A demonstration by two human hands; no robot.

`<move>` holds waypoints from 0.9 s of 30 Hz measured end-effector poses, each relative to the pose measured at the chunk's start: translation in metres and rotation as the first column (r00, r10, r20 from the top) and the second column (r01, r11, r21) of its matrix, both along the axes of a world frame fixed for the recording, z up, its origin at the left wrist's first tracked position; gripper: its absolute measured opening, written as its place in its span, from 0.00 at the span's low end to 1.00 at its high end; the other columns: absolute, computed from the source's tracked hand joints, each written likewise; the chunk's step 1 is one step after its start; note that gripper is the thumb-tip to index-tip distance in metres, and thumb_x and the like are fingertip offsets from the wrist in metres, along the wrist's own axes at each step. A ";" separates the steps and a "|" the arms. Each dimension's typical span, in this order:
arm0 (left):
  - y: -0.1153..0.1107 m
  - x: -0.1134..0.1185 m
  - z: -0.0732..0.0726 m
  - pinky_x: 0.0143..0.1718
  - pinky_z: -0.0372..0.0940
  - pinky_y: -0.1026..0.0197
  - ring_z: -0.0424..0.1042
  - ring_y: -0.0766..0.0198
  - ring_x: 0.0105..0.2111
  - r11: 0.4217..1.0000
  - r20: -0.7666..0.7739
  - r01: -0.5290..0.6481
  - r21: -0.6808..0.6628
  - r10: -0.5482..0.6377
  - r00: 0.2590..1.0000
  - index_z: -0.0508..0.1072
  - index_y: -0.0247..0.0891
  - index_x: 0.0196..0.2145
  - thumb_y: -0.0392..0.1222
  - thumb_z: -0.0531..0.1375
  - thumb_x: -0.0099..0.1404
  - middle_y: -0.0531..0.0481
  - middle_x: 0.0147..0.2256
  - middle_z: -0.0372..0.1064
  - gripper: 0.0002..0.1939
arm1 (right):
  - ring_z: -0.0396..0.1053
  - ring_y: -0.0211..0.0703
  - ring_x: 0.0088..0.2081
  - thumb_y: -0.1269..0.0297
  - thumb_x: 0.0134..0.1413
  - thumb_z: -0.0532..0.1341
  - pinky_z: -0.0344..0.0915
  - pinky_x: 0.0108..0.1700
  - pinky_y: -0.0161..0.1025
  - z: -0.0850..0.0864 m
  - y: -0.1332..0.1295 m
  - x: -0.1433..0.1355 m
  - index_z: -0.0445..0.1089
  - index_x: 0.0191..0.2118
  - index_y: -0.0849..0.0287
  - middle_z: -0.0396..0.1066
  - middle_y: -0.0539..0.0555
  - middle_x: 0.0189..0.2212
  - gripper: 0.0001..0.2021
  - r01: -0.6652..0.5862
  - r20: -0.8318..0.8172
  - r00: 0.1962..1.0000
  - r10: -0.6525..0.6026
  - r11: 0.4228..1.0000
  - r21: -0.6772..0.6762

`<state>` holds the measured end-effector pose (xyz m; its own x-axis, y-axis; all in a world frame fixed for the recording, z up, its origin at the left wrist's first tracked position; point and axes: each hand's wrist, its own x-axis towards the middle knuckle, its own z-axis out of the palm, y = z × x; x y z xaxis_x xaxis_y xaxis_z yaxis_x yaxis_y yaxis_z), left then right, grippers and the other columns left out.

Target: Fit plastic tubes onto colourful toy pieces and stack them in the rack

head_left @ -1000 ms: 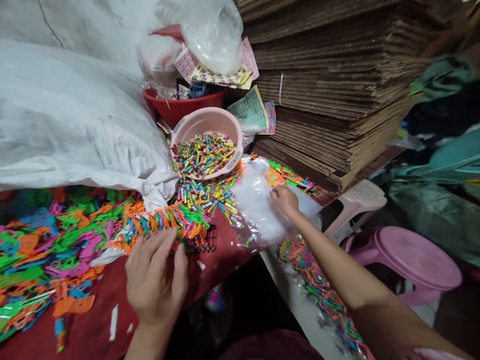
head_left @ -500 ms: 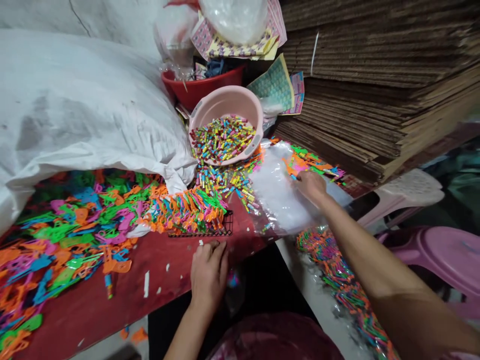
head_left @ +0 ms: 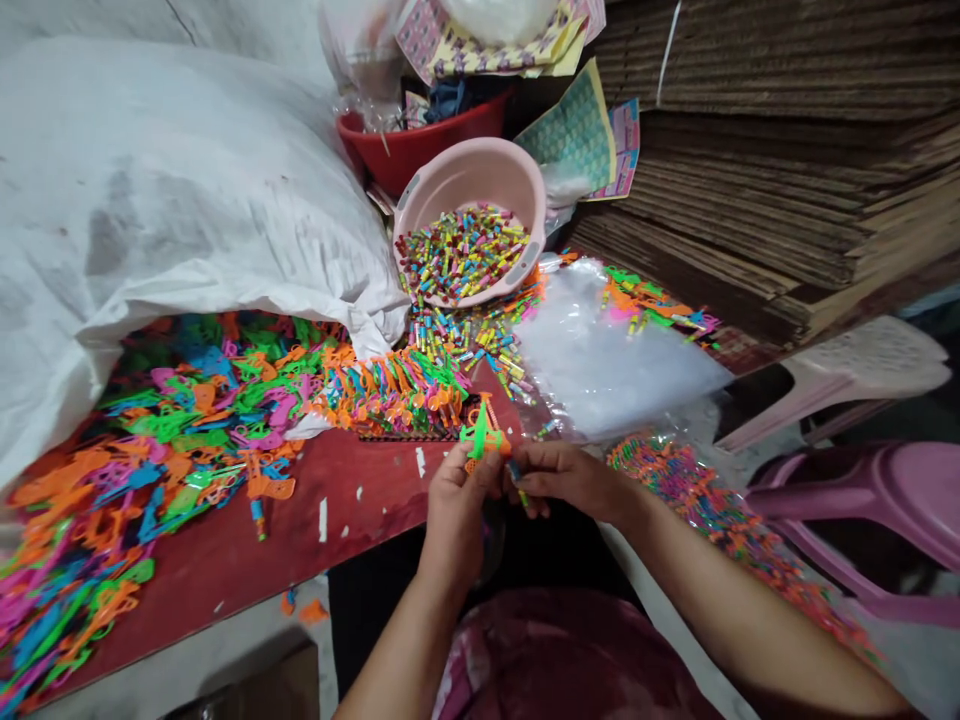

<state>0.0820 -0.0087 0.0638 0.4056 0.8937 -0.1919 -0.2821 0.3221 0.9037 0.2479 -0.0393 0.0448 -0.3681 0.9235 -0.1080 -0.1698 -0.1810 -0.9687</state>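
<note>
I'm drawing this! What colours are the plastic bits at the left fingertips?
Green and orange; the plastic bits show best in head view.

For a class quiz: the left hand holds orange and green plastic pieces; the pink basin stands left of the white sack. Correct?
Not quite: in the head view, the pink basin stands right of the white sack; the left hand holds orange and green plastic pieces.

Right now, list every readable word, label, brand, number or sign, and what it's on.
No text can be read.
Green sheet, yellow sheet: printed patterns, too small to make out.
Pink-blue sheet: printed, too blurred to read.
Plastic pieces in left hand, tube at right hand: too small to tell.
Sack: smudges, no lettering seen.
</note>
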 end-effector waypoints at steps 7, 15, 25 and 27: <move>0.003 -0.006 -0.008 0.24 0.56 0.69 0.61 0.73 0.21 0.998 0.021 -0.017 -0.066 0.019 1.000 0.73 0.36 0.31 0.46 0.67 0.59 0.57 0.22 0.64 0.12 | 0.60 0.30 0.17 0.49 0.58 0.62 0.57 0.21 0.30 -0.010 -0.009 -0.019 0.70 0.30 0.62 0.65 0.46 0.18 0.18 0.125 -0.008 0.992 -0.125 0.992 -0.028; 0.007 -0.013 -0.013 0.27 0.59 0.67 0.62 0.72 0.22 0.999 -0.018 0.038 -0.038 -0.039 0.999 0.69 0.35 0.25 0.48 0.68 0.58 0.57 0.21 0.62 0.16 | 0.57 0.27 0.18 0.50 0.57 0.63 0.52 0.19 0.28 -0.014 -0.014 -0.027 0.73 0.34 0.63 0.69 0.48 0.24 0.17 0.181 -0.062 0.981 -0.182 0.983 -0.020; 0.006 -0.025 -0.004 0.28 0.60 0.68 0.61 0.73 0.23 1.000 -0.067 0.029 0.009 -0.029 0.997 0.71 0.34 0.27 0.46 0.68 0.58 0.56 0.22 0.63 0.13 | 0.57 0.27 0.20 0.54 0.58 0.63 0.53 0.22 0.29 -0.017 -0.012 -0.037 0.74 0.36 0.62 0.69 0.48 0.26 0.14 0.183 -0.152 0.973 -0.174 0.982 0.054; 0.007 -0.026 0.003 0.28 0.60 0.69 0.62 0.74 0.23 0.999 -0.085 -0.030 0.021 0.031 0.996 0.73 0.34 0.30 0.45 0.69 0.56 0.56 0.24 0.65 0.13 | 0.58 0.29 0.20 0.54 0.58 0.63 0.54 0.22 0.29 -0.016 -0.007 -0.039 0.73 0.34 0.62 0.68 0.47 0.23 0.14 0.195 -0.132 0.974 -0.183 0.978 0.079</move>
